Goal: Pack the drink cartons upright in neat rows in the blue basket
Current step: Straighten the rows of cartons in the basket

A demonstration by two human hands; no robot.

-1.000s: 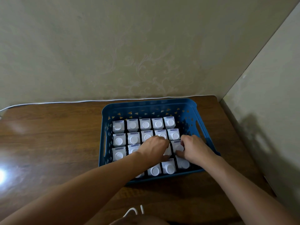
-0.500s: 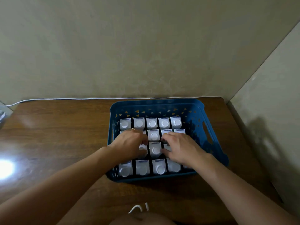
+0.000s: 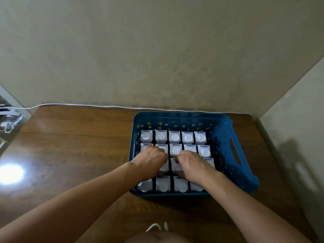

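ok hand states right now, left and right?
Left hand: fingers curled down onto the cartons in the blue basket; grip on any one cannot be told.
Right hand: same, curled on the cartons; cannot be told.

surface: brown wooden table [image 3: 78, 155] | on it: blue basket [image 3: 226, 137], right side | white cable [image 3: 87, 105], far edge

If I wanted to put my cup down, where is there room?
The wooden table left of the blue basket is bare up to the white cable. Inside the basket, cartons and both hands crowd it, with a strip free along its right wall.
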